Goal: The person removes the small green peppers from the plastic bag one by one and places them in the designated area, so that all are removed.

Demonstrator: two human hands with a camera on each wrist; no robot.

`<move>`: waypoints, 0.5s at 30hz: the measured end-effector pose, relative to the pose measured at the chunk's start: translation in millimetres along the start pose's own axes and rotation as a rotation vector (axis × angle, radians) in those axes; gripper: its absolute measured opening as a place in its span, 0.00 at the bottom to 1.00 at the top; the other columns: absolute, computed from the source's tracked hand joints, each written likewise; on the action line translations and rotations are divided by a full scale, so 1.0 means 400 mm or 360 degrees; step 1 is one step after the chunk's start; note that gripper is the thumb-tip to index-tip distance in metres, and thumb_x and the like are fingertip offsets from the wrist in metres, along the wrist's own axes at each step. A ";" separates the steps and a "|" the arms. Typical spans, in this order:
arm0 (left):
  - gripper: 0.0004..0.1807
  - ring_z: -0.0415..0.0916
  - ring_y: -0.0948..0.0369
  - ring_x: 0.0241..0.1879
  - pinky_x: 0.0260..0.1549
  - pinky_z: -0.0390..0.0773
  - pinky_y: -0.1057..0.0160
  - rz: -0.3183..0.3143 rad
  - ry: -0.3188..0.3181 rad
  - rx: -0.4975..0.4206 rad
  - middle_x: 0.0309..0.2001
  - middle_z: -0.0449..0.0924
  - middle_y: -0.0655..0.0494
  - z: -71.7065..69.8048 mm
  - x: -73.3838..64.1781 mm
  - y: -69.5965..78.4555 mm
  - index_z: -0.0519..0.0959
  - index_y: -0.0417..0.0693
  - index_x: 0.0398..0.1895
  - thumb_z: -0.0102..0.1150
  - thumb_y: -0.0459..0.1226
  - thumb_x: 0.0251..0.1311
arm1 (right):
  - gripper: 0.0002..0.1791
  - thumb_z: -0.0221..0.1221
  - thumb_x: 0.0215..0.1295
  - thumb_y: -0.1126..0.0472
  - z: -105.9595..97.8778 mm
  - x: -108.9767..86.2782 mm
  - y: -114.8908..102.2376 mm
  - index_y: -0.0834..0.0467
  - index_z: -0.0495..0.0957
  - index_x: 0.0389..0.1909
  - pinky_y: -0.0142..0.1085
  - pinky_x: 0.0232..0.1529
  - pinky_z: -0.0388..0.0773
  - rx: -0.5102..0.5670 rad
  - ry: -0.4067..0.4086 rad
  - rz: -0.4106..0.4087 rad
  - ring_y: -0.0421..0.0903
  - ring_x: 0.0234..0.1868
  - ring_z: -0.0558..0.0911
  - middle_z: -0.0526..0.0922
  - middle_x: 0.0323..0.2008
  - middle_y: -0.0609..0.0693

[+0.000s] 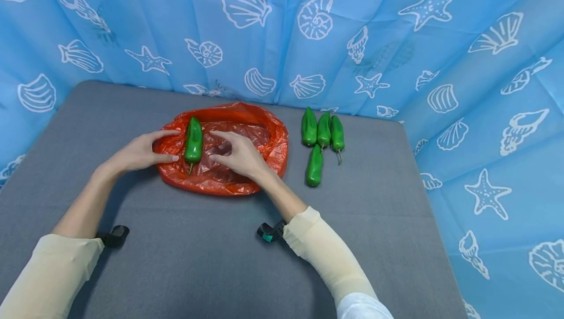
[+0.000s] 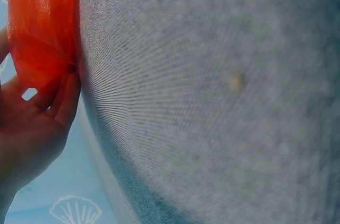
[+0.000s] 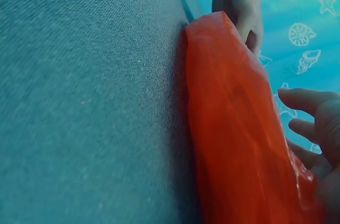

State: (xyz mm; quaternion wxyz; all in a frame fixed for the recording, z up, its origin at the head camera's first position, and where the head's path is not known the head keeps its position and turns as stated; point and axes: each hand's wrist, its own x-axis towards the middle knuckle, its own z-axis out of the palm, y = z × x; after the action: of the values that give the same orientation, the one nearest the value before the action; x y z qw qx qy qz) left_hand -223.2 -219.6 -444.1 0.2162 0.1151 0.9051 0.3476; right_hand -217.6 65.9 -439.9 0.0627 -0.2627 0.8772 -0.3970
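Note:
A red plastic bag [image 1: 275, 160] lies spread with its mouth up, its rim forming a wide oval. Inside, towards its left, is one green pepper [image 1: 194, 140] with the stem towards me. My left hand [image 1: 136, 153] holds the bag's left rim, thumb and forefinger reaching over it; in the left wrist view its other fingers [image 2: 62, 94] lie against the bag's outside. Over the bag's middle hovers my right hand [image 1: 241, 155], thumb and fingers spread with nothing between them, just right of the pepper. The right wrist view shows those fingers [image 3: 305, 99] above the bag's edge.
Several more green peppers [image 1: 323, 128] lie on the grey table [image 1: 211, 260] right of the bag, one [image 1: 314, 166] nearer me than the others. A blue curtain [image 1: 282, 30] with white shell prints hangs behind the table and along its right side.

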 end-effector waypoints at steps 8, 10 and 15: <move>0.47 0.49 0.28 0.69 0.61 0.55 0.26 0.0005 0.0007 0.0005 0.72 0.50 0.24 0.002 -0.002 0.000 0.55 0.44 0.77 0.65 0.53 0.62 | 0.35 0.68 0.63 0.56 0.025 0.026 -0.001 0.55 0.69 0.70 0.25 0.44 0.78 0.0022 -0.0036 0.0001 0.43 0.48 0.83 0.82 0.55 0.54; 0.47 0.49 0.27 0.69 0.61 0.55 0.26 0.0009 0.0011 0.0006 0.72 0.50 0.24 0.002 -0.002 0.000 0.55 0.44 0.77 0.65 0.52 0.62 | 0.36 0.69 0.62 0.56 0.031 0.033 0.000 0.55 0.69 0.70 0.25 0.44 0.78 0.0031 -0.0039 -0.0008 0.44 0.49 0.84 0.82 0.56 0.54; 0.47 0.48 0.27 0.69 0.61 0.54 0.25 0.0008 0.0014 0.0009 0.73 0.49 0.24 0.001 0.000 -0.001 0.54 0.44 0.78 0.65 0.53 0.62 | 0.36 0.70 0.61 0.56 0.040 0.047 -0.002 0.55 0.69 0.70 0.25 0.45 0.78 0.0038 -0.0060 -0.0010 0.43 0.49 0.83 0.82 0.56 0.54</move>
State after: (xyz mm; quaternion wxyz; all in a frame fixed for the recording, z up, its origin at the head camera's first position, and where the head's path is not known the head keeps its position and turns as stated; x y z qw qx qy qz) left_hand -223.1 -219.7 -444.6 0.2110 0.1162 0.9067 0.3461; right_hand -228.2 45.2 -448.4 0.0810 -0.2721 0.8702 -0.4027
